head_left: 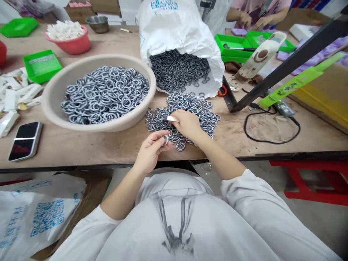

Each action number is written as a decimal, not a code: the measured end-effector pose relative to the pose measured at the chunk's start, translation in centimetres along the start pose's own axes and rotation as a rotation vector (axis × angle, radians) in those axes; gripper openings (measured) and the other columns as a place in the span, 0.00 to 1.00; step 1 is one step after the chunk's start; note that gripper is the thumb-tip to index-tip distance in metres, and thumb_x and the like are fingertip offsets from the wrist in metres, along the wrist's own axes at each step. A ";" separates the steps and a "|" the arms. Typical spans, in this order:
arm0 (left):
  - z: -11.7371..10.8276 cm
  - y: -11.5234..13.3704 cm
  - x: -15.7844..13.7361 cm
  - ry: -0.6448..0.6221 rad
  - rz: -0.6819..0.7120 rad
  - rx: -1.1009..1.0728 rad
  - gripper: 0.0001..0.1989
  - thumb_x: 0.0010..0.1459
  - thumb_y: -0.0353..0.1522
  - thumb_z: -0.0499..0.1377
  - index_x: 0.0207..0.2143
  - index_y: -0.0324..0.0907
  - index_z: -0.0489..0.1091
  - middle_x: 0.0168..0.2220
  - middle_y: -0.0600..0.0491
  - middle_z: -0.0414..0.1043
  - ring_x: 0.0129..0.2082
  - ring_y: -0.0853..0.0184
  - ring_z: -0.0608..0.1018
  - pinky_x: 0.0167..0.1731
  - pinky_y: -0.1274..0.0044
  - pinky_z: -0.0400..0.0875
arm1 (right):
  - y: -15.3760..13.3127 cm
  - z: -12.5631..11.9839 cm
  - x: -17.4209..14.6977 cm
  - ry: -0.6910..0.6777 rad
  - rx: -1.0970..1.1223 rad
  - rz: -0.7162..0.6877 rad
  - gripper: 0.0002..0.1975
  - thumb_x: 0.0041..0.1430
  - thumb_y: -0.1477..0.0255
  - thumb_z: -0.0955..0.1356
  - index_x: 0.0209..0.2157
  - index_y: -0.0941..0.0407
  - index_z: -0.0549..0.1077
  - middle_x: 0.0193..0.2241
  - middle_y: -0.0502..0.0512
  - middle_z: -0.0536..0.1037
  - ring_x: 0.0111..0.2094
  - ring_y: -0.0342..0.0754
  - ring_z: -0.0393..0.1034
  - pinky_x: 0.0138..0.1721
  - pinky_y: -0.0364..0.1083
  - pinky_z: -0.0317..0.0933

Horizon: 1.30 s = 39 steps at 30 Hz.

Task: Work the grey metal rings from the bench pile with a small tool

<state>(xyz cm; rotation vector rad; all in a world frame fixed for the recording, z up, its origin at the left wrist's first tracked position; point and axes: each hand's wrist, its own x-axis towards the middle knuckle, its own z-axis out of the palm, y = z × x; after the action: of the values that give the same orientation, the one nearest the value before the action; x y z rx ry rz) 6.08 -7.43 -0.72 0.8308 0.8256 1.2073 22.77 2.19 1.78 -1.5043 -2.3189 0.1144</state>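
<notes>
My left hand (150, 151) is closed, pinching a grey metal ring (166, 140) between thumb and fingers just above the table's front edge. Close beside it, my right hand (188, 125) is closed around what looks like a small brush (172, 118) with a white part and a dark end pointing left. Both hands are over a loose pile of metal rings (206, 114) spread on the table. Behind the pile, a white sack (179, 32) lies with its mouth toward me, full of darker-looking rings. At the left stands a beige basin (49, 105) heaped with similar rings.
A phone (25, 140) lies at the left, near white pieces (11, 98) and a green tray (56, 69). A red bowl (78, 45) stands behind. At right are a dark metal bar (272, 72), a black cable (272, 142) and a red stool (312, 166). Another person's hands (252, 21) work opposite.
</notes>
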 end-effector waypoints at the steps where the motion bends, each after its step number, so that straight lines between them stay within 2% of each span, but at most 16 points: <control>1: -0.1 0.3 0.1 0.018 -0.010 -0.028 0.15 0.51 0.37 0.67 0.41 0.41 0.75 0.33 0.52 0.74 0.31 0.70 0.76 0.34 0.78 0.73 | 0.4 -0.2 0.0 0.027 0.042 0.021 0.07 0.65 0.69 0.67 0.39 0.55 0.77 0.39 0.55 0.76 0.38 0.50 0.68 0.32 0.45 0.49; 4: -0.3 0.9 0.9 0.060 -0.007 -0.061 0.12 0.49 0.36 0.67 0.34 0.39 0.72 0.33 0.52 0.72 0.27 0.73 0.72 0.25 0.82 0.67 | 1.2 -0.8 -1.0 0.035 0.317 0.092 0.07 0.62 0.70 0.67 0.32 0.57 0.73 0.29 0.52 0.73 0.31 0.46 0.63 0.31 0.44 0.49; 7: 0.2 0.7 1.8 0.089 0.116 0.049 0.13 0.51 0.38 0.68 0.34 0.40 0.72 0.29 0.55 0.67 0.22 0.76 0.64 0.19 0.83 0.57 | 0.6 -1.4 -3.1 -0.114 0.881 0.141 0.13 0.60 0.63 0.68 0.28 0.57 0.67 0.21 0.46 0.63 0.23 0.41 0.53 0.25 0.42 0.47; 10: 1.2 -0.4 2.0 0.009 0.278 0.198 0.17 0.54 0.42 0.68 0.39 0.41 0.72 0.32 0.54 0.69 0.26 0.74 0.67 0.26 0.82 0.62 | -1.4 -1.2 -5.1 -0.252 1.358 0.228 0.22 0.54 0.52 0.71 0.30 0.56 0.66 0.20 0.43 0.57 0.18 0.37 0.44 0.19 0.41 0.40; 13: 2.2 -1.5 1.7 -0.030 0.383 0.252 0.19 0.55 0.44 0.67 0.42 0.41 0.72 0.34 0.53 0.71 0.32 0.71 0.71 0.34 0.80 0.67 | -3.5 -0.2 -6.5 -0.128 1.528 0.326 0.27 0.49 0.47 0.73 0.31 0.55 0.64 0.20 0.42 0.55 0.17 0.36 0.43 0.16 0.40 0.38; 16: 2.8 -1.8 1.2 0.010 0.376 0.211 0.20 0.53 0.45 0.68 0.40 0.40 0.71 0.36 0.51 0.72 0.34 0.70 0.72 0.36 0.80 0.68 | -4.7 1.0 -7.4 0.163 1.512 0.328 0.26 0.49 0.48 0.74 0.31 0.55 0.64 0.23 0.44 0.60 0.20 0.37 0.50 0.19 0.39 0.46; 18: 3.0 -1.5 0.9 0.022 0.291 0.125 0.21 0.50 0.45 0.70 0.36 0.39 0.70 0.32 0.53 0.71 0.29 0.73 0.70 0.30 0.82 0.66 | -4.8 1.4 -7.8 0.315 1.456 0.309 0.25 0.49 0.52 0.76 0.35 0.55 0.66 0.27 0.46 0.65 0.24 0.38 0.55 0.24 0.39 0.53; 19: 3.0 -1.2 0.7 0.012 0.216 0.075 0.22 0.48 0.44 0.71 0.34 0.39 0.69 0.30 0.54 0.69 0.25 0.75 0.67 0.24 0.84 0.62 | -4.6 1.4 -8.1 0.342 1.424 0.286 0.23 0.50 0.54 0.75 0.38 0.54 0.67 0.29 0.47 0.66 0.25 0.39 0.57 0.26 0.40 0.55; 22: 3.1 -0.5 0.2 -0.058 -0.027 -0.054 0.24 0.46 0.45 0.72 0.32 0.39 0.65 0.24 0.59 0.61 0.17 0.79 0.55 0.15 0.85 0.46 | -3.8 0.7 -8.6 0.275 1.287 0.112 0.19 0.59 0.55 0.70 0.44 0.55 0.72 0.34 0.52 0.72 0.33 0.45 0.66 0.35 0.44 0.62; 24: 3.2 -0.4 -0.2 -0.103 -0.099 -0.095 0.24 0.46 0.44 0.72 0.32 0.39 0.64 0.21 0.61 0.57 0.16 0.80 0.53 0.15 0.85 0.44 | -3.4 0.3 -8.8 0.258 1.146 -0.033 0.16 0.61 0.58 0.70 0.43 0.55 0.74 0.36 0.54 0.73 0.38 0.47 0.67 0.41 0.47 0.63; 27: 3.5 -0.8 -0.5 -0.143 -0.111 -0.112 0.25 0.46 0.45 0.72 0.32 0.39 0.63 0.21 0.60 0.57 0.17 0.79 0.55 0.15 0.85 0.45 | -3.3 0.1 -8.7 0.279 1.078 -0.082 0.12 0.59 0.62 0.72 0.37 0.56 0.75 0.32 0.52 0.72 0.35 0.45 0.67 0.40 0.46 0.62; 30: 3.8 -1.0 -0.8 -0.161 -0.128 -0.117 0.25 0.47 0.46 0.71 0.32 0.39 0.62 0.23 0.58 0.60 0.18 0.79 0.55 0.15 0.85 0.44 | -3.5 0.3 -8.4 0.182 1.247 0.036 0.15 0.62 0.58 0.69 0.35 0.56 0.72 0.27 0.49 0.71 0.25 0.42 0.66 0.29 0.43 0.61; 32: 3.9 -0.8 -0.9 -0.170 -0.138 -0.116 0.24 0.49 0.46 0.69 0.30 0.39 0.60 0.23 0.59 0.58 0.18 0.79 0.54 0.16 0.85 0.43 | -3.4 0.2 -8.3 0.169 1.282 0.092 0.18 0.63 0.55 0.67 0.33 0.56 0.70 0.25 0.49 0.71 0.23 0.42 0.65 0.27 0.43 0.59; 35: 3.7 -0.4 -0.9 -0.152 -0.126 -0.123 0.24 0.51 0.44 0.68 0.28 0.39 0.58 0.23 0.59 0.57 0.18 0.80 0.54 0.16 0.85 0.43 | -3.0 -0.6 -8.5 0.248 1.044 0.019 0.18 0.66 0.55 0.65 0.33 0.57 0.70 0.27 0.50 0.71 0.27 0.42 0.65 0.30 0.43 0.58; 39: 3.3 -0.2 -0.9 -0.106 -0.094 -0.165 0.20 0.52 0.40 0.67 0.29 0.40 0.59 0.22 0.60 0.56 0.17 0.79 0.53 0.16 0.85 0.45 | -2.8 -1.6 -9.5 0.222 0.628 -0.185 0.17 0.69 0.60 0.64 0.31 0.58 0.71 0.26 0.51 0.70 0.29 0.42 0.63 0.31 0.43 0.53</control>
<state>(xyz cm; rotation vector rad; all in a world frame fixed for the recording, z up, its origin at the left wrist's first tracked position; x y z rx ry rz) 8.92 -8.69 0.66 0.7074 0.6625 1.1225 24.28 -7.71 1.49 -0.9349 -1.9691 0.5393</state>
